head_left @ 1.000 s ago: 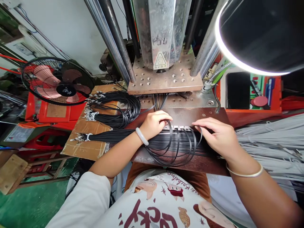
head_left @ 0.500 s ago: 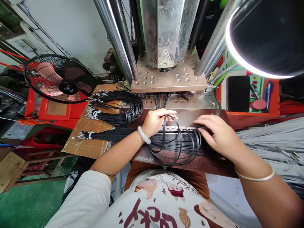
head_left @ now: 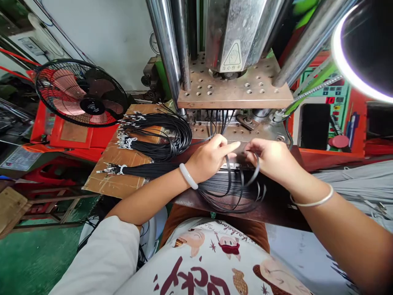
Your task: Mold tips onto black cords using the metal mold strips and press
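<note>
Close together over the bench in the head view are my left hand [head_left: 210, 157] and my right hand [head_left: 272, 162]. My left hand is closed around a thin black cable [head_left: 229, 180], its index finger stretched toward the right hand. The right fingertips pinch a looped stretch of black cable, whose end is hidden by the fingers. Below the hands, more cable loops droop over a row of straight black cables. Behind them runs a metal strip [head_left: 236, 166], partly covered by my left hand and the loops.
A press with a drilled metal plate [head_left: 235, 92] and a hand-warning label stands ahead, dark cables beneath it. Tied cable bundles [head_left: 172, 137] lie on cardboard [head_left: 107, 180] at left. A fan [head_left: 82, 94] stands farther left; a ring lamp [head_left: 340, 53] and grey cables [head_left: 353, 180] are at right.
My right hand has moved left and upward from the metal strip, and its fingers have closed on cable. My left hand has shifted slightly right. The view has turned a little.
</note>
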{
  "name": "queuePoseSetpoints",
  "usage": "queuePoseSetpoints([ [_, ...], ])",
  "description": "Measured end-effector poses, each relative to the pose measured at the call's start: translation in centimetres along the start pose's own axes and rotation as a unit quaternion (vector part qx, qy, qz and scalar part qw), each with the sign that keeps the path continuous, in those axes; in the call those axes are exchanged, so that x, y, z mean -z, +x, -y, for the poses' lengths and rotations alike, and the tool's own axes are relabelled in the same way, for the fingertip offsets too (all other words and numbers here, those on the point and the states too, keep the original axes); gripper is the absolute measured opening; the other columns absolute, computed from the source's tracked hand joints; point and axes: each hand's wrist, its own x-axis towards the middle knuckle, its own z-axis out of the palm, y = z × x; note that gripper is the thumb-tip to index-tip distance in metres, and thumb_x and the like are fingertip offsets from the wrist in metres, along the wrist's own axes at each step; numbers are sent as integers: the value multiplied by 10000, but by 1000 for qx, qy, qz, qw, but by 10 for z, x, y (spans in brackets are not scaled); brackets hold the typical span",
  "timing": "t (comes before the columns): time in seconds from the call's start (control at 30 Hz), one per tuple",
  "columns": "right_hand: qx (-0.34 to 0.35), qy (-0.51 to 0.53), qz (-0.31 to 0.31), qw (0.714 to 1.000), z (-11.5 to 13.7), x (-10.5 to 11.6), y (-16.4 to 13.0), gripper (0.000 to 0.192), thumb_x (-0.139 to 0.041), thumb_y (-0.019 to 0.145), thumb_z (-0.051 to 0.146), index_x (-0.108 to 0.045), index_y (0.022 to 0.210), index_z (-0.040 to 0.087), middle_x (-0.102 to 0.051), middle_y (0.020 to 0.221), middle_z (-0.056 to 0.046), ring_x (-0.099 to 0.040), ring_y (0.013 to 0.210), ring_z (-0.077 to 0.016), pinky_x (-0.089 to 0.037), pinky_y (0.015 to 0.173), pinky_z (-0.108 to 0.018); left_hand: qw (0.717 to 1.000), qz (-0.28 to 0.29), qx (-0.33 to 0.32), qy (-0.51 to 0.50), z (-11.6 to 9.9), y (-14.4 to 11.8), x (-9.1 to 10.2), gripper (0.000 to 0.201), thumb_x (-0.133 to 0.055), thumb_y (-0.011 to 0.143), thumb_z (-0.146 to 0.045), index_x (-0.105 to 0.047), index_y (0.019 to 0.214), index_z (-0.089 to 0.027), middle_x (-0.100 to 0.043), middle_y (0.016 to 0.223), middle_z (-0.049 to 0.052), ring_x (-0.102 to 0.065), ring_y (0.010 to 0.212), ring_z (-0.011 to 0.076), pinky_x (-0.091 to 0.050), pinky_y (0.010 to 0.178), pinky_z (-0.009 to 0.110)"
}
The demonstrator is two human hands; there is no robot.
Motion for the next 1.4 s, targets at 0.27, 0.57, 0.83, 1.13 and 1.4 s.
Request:
queuePoseSetpoints([
  [0.27, 128, -144, 83, 978, 16, -21, -12, 181, -544, 846, 166, -711, 779, 159, -713, 790, -98, -641, 776, -241, -452, 735, -353, 983, 80, 97, -136, 22, -5, -17, 191, -626, 793, -11, -746, 874, -137, -751, 843, 27, -689, 783, 130, -528, 804, 234],
  [0.57, 113, -2, 85, 990, 11, -17, -18, 193, -545, 822, 176, -686, 954, 179, -729, 973, -77, -672, 899, -235, -500, 830, -375, 985, 71, 96, -128, 13, -12, -15, 194, -605, 802, -49, -743, 867, -168, -764, 840, 6, -709, 770, 140, -519, 765, 229],
  [0.83, -104, 267, -262, 922, -37, -16, -24, 187, -774, 735, 316, -688, 867, 215, -678, 820, -30, -626, 739, -182, -529, 749, -356, 998, 60, 24, 0, 5, -16, -17, 166, -550, 854, -109, -705, 869, -166, -738, 824, 24, -681, 769, 157, -504, 720, 257],
  [1.13, -85, 202, -187, 958, -24, -13, -26, 194, -663, 806, 363, -654, 934, 217, -677, 853, -40, -636, 765, -200, -541, 769, -372, 988, 119, -53, 78, -14, -17, -17, 237, -454, 903, -131, -687, 857, -129, -707, 770, 71, -668, 774, 217, -543, 775, 364],
  [1.4, 30, -76, -52, 995, -52, 18, 37, 247, -464, 917, 304, -662, 963, 164, -703, 967, -151, -662, 882, -301, -517, 837, -450, 983, 71, 136, 98, 44, 13, 66, 376, -471, 928, -171, -560, 1289, -114, -580, 1351, 152, -545, 1268, 223, -432, 1114, 390],
])
